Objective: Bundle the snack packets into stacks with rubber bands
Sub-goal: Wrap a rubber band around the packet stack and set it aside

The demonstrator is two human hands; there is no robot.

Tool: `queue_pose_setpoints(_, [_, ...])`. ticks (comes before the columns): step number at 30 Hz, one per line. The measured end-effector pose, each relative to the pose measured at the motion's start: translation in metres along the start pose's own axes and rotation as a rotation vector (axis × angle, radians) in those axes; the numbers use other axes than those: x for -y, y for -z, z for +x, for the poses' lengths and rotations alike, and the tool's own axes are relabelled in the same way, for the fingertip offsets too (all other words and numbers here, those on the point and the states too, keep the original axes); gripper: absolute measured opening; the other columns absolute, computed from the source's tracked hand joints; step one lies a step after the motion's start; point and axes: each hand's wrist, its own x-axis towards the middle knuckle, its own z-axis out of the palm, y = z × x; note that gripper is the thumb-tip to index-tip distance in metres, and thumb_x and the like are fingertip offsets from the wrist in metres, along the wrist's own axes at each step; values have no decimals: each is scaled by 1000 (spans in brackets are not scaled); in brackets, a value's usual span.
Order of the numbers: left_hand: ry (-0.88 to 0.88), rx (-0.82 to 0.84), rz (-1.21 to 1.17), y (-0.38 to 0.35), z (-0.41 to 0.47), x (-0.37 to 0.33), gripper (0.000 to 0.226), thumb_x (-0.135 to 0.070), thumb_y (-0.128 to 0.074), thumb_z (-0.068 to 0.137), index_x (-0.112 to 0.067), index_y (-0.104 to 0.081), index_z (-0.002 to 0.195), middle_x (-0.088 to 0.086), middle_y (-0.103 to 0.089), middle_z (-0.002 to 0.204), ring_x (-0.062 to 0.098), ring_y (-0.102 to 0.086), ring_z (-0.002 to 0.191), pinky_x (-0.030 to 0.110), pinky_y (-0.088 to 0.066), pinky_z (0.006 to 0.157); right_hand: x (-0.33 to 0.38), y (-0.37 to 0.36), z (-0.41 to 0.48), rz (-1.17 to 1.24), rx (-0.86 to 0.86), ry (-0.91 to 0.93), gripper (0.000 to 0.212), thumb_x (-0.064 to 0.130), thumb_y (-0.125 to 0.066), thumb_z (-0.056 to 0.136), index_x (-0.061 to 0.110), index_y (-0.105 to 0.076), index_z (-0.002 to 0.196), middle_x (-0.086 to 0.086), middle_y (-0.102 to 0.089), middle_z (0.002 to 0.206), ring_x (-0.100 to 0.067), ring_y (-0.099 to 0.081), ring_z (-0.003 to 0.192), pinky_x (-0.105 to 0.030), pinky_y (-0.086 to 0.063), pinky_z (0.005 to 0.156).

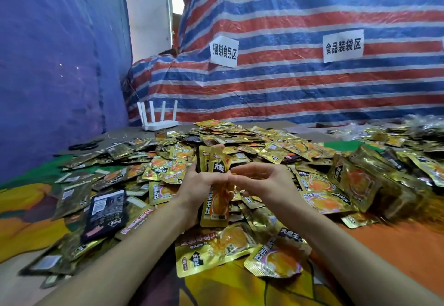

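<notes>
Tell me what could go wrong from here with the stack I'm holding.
The stack in the left hand looks uneven at the top; shiny packets may slide out as a band goes on.
The right hand is close by, but I can't make out a band clearly; it might catch only some packets.
Anything dropped would land in the loose pile below and mix in.

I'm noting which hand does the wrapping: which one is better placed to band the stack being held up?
Right. The left hand is busy gripping the stack of packets upright; the right hand holds no packets, its fingertips beside the stack. Whether it already pinches a band is unclear.
</notes>
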Motion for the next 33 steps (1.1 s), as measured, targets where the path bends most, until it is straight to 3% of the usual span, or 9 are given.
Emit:
queue_pose_setpoints(2, [-9, -31, 6, -1, 1, 2, 39, 1, -70, 85, -25, -41, 85, 5, -71, 58, 20, -69, 50, 30, -53, 41, 1, 1, -1, 1, -3, 35, 6, 17, -83, 79, 17, -82, 85, -6, -78, 81, -16, -74, 74, -18, -54, 62])
queue_pose_setpoints(4, [-17, -24, 11, -2, 0, 4, 44, 0, -71, 84, -27, -36, 81, 4, -71, 57, 19, -69, 49, 29, -53, 41, 0, 2, -1, -46, 3, 59, 5, 15, -82, 81, 20, -80, 79, -3, -77, 76, -12, -71, 68, -20, -54, 61])
queue_pose_setpoints(7, [-60, 41, 36, -2, -2, 0, 28, 0, -71, 84, -11, -59, 107, 12, -72, 70, 22, -68, 55, 31, -55, 48, -1, 4, 2, -106, 12, 20, 11, 21, -75, 89, 20, -77, 78, 3, -72, 70, -6, -63, 65, -21, -48, 60])
queue_pose_setpoints(10, [-123, 140, 106, -1, -3, -4, 47, 4, -69, 85, -7, -57, 128, 16, -68, 87, 25, -64, 66, 36, -56, 60, 0, 8, 3, -59, 88, -118, 22, 28, -67, 96, 19, -75, 78, 5, -62, 69, -7, -52, 65, -21, -39, 59])
queue_pose_setpoints(14, [-109, 224, 122, 3, -4, -8, 47, 7, -67, 84, -7, -56, 128, 13, -68, 82, 23, -65, 64, 34, -57, 58, 4, 11, 4, 182, 160, -247, 31, 21, -55, 102, 12, -69, 76, -1, -57, 75, -9, -46, 65, -26, -30, 60])
queue_pose_setpoints(21, [-84, 203, 110, 2, -1, -5, 45, 9, -68, 84, -7, -58, 124, 12, -69, 82, 19, -67, 62, 32, -56, 55, 17, 10, 0, 370, 178, -279, 28, 14, -41, 93, 11, -47, 65, -6, -56, 67, -24, -55, 77, -39, -39, 81])
queue_pose_setpoints(24, [-47, 168, 77, 4, 1, -6, 42, 5, -69, 84, 11, -53, 123, 15, -64, 75, 23, -63, 57, 31, -53, 52, 21, 13, -1, 627, 143, -200, 28, 11, -36, 87, 3, -58, 72, -9, -51, 64, -28, -54, 75, -39, -42, 85])
queue_pose_setpoints(29, [-53, 222, -8, -1, 3, -8, 48, 4, -72, 76, 15, -54, 119, 20, -60, 77, 28, -58, 60, 36, -51, 58, 18, 13, 3, 815, 125, -124, 43, 1, -41, 76, -5, -60, 114, -1, -44, 60, -17, -50, 54, -36, -54, 79])
queue_pose_setpoints(33, [1, 353, -51, -7, -4, -9, 27, -6, -68, 70, 3, -69, 95, 10, -67, 71, 22, -60, 56, 30, -54, 54, 17, 8, 5, 719, 140, -119, 39, -8, -44, 90, 4, -67, 120, -7, -75, 103, -14, -57, 51, -30, -59, 55])
